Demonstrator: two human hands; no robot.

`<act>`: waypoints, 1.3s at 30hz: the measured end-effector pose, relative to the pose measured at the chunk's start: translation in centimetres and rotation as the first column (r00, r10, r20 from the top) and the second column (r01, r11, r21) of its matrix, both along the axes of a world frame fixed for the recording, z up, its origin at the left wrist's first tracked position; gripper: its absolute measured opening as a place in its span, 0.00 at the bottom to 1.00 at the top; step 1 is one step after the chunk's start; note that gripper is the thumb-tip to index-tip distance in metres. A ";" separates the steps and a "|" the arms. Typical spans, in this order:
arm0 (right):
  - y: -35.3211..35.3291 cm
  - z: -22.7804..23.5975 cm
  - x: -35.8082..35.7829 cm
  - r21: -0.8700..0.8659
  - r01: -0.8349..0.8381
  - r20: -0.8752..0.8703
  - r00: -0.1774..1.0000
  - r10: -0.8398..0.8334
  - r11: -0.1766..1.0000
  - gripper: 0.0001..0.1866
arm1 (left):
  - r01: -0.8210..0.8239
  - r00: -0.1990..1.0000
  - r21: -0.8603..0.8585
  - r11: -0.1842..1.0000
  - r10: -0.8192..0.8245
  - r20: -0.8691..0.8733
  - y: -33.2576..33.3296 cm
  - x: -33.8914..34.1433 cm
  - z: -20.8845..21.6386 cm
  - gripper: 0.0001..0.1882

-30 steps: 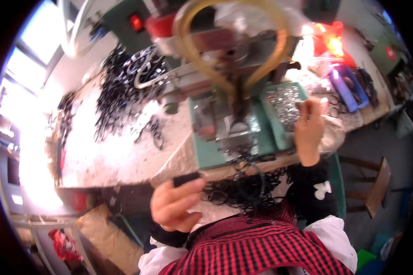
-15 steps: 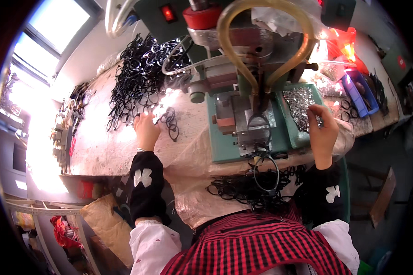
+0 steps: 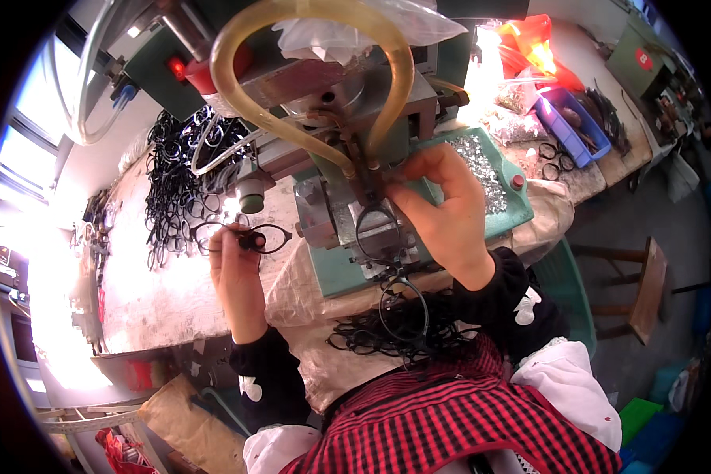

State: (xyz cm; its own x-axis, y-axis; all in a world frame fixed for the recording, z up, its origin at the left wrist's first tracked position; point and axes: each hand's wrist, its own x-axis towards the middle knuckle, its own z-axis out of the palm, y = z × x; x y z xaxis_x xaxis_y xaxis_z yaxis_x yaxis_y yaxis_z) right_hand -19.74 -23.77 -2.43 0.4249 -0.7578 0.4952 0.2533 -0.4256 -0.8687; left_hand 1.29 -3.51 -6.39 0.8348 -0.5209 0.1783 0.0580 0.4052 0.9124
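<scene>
My left hand (image 3: 239, 284) pinches a black eyeglass frame (image 3: 289, 236) just above the table, left of the bench machine (image 3: 387, 95). A second eyeglass frame (image 3: 427, 310) sits in the machine under its head, one rim at the metal block and the other hanging toward me. My right hand (image 3: 450, 213) is at the machine's working point, thumb and fingers closed together beside that frame. Whatever lies between those fingertips is too small to make out. Right of the machine stands a green tray (image 3: 521, 208) of small shiny metal pieces.
A big pile of black eyeglass frames (image 3: 170, 174) lies at the back left. More frames (image 3: 355, 336) rest in my lap on a cloth. A blue bin (image 3: 581, 146) and a red bag (image 3: 541, 59) are at the back right. A yellowish hose (image 3: 221, 71) loops over the machine.
My left hand has picked up an eyeglass frame from beside the pile. My right hand has moved left from the tray to the machine. The view has shifted right.
</scene>
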 end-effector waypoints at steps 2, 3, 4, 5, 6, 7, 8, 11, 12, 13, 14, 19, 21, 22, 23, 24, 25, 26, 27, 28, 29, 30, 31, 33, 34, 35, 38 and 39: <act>0.7 0.2 0.5 0.122 -0.063 0.045 0.997 0.058 0.991 0.15 | 0.051 0.997 -0.174 0.983 -0.040 0.065 0.1 -1.7 1.9 0.12; 1.1 0.3 0.7 0.169 -0.110 0.061 0.993 0.101 0.979 0.15 | 0.045 0.983 -0.267 0.963 0.005 0.183 -0.5 -3.0 3.8 0.13; 1.1 0.6 0.7 0.214 -0.152 0.085 0.987 0.137 0.965 0.16 | 0.096 0.938 -0.261 0.961 0.000 0.346 -0.8 -4.2 5.9 0.14; 1.1 1.0 0.7 0.251 -0.196 0.114 0.978 0.172 0.948 0.17 | 0.146 0.865 -0.252 0.957 0.001 0.503 -1.0 -5.0 7.8 0.14; 1.3 1.5 0.6 0.316 -0.235 0.092 0.972 0.216 0.919 0.18 | 0.126 0.783 -0.214 0.969 0.035 0.621 -1.4 -5.6 9.5 0.15; 1.5 1.7 0.8 0.332 -0.248 0.115 0.968 0.222 0.910 0.19 | 0.101 0.684 -0.177 0.979 0.061 0.727 -2.2 -5.6 10.6 0.15; 1.6 1.7 0.8 0.349 -0.256 0.134 0.966 0.222 0.902 0.19 | -0.050 0.637 -0.080 0.996 0.093 0.765 -3.0 -5.2 10.7 0.14; 2.3 2.3 0.1 0.291 -0.224 0.110 0.974 0.200 0.930 0.19 | -0.091 0.614 -0.187 0.978 0.202 0.763 -4.0 -4.9 10.2 0.12; 2.3 2.5 -0.2 0.253 -0.205 0.089 0.978 0.188 0.946 0.19 | -0.096 0.459 -0.141 0.985 0.170 0.872 -3.7 -4.7 10.2 0.12; 2.2 2.2 -0.7 0.203 -0.207 0.047 0.978 0.201 0.957 0.18 | -0.048 0.457 -0.077 0.996 0.091 0.885 -3.4 -5.9 9.8 0.12; 1.4 2.2 -1.1 0.136 -0.220 0.009 0.975 0.221 0.966 0.17 | 0.008 0.396 -0.068 0.998 0.059 0.916 -3.2 -6.7 9.1 0.08; -5.9 -4.4 -4.8 -0.676 0.168 -0.447 0.681 -0.580 0.718 0.10 | 0.109 -0.065 0.141 0.984 -0.135 0.989 -5.3 -8.8 6.7 0.15; -7.3 -6.7 -6.0 -0.704 0.204 -0.435 0.633 -0.640 0.680 0.09 | 0.031 -0.087 0.162 0.986 -0.159 0.984 -4.9 -9.2 6.1 0.14; -7.6 -7.4 -6.2 -0.703 0.205 -0.423 0.649 -0.632 0.681 0.08 | 0.033 -0.095 0.172 0.985 -0.168 0.981 -5.0 -9.1 6.2 0.14; -7.8 -7.9 -6.3 -0.703 0.206 -0.411 0.664 -0.625 0.681 0.07 | 0.036 -0.102 0.182 0.983 -0.178 0.979 -5.0 -9.0 6.3 0.14; -7.9 -8.1 -6.4 -0.703 0.208 -0.398 0.678 -0.618 0.681 0.06 | 0.049 -0.058 0.168 0.985 -0.165 0.985 -5.0 -9.3 6.0 0.15; -8.0 -8.0 -6.1 -0.691 0.234 -0.386 0.680 -0.623 0.684 0.05 | 0.047 -0.059 0.169 0.985 -0.166 0.984 -5.0 -9.3 5.9 0.15; -8.0 -7.7 -5.5 -0.680 0.258 -0.374 0.683 -0.628 0.686 0.04 | 0.044 -0.059 0.169 0.985 -0.166 0.984 -4.9 -9.3 6.0 0.15; -8.0 -7.3 -4.8 -0.668 0.283 -0.361 0.686 -0.632 0.688 0.03 | 0.041 -0.060 0.169 0.985 -0.166 0.984 -5.0 -9.3 6.0 0.15; -8.4 -7.0 -3.6 -0.686 0.250 -0.333 0.728 -0.600 0.684 0.03 | 0.041 -0.051 0.166 0.985 -0.164 0.985 -4.9 -9.3 5.8 0.16; -8.7 -6.7 -2.4 -0.696 0.223 -0.356 0.718 -0.598 0.683 0.02 | 0.053 -0.045 0.166 0.985 -0.164 0.985 -5.1 -9.3 5.7 0.16; -8.9 -6.4 -1.1 -0.705 0.197 -0.378 0.708 -0.596 0.681 0.02 | 0.066 -0.039 0.166 0.984 -0.164 0.986 -5.3 -9.3 5.5 0.16; -9.2 -6.1 0.2 -0.715 0.167 -0.396 0.703 -0.590 0.679 0.02 | 0.043 -0.033 0.166 0.985 -0.165 0.986 -5.2 -9.4 5.3 0.17; -9.6 -7.0 1.1 -0.766 0.122 -0.421 0.647 -0.636 0.631 0.02 | -0.005 -0.020 0.166 0.986 -0.166 0.986 -4.7 -10.0 4.8 0.18; -9.6 -7.2 0.7 -0.781 0.111 -0.443 0.595 -0.671 0.615 0.02 | -0.032 -0.019 0.213 0.977 -0.214 0.977 -4.2 -10.5 5.4 0.17; -9.5 -7.4 0.1 -0.796 0.090 -0.464 0.545 -0.698 0.599 0.02 | -0.034 -0.007 0.224 0.974 -0.224 0.975 -3.4 -10.7 5.6 0.16; -8.5 -6.7 -3.6 -0.761 0.192 -0.312 0.730 -0.609 0.620 0.03 | -0.300 -0.022 0.138 0.944 -0.151 0.988 2.1 -8.6 3.2 0.17; -8.0 -5.9 -5.1 -0.739 0.240 -0.220 0.797 -0.562 0.629 0.05 | -0.432 -0.036 0.120 0.894 -0.151 0.988 4.0 -7.0 2.7 0.16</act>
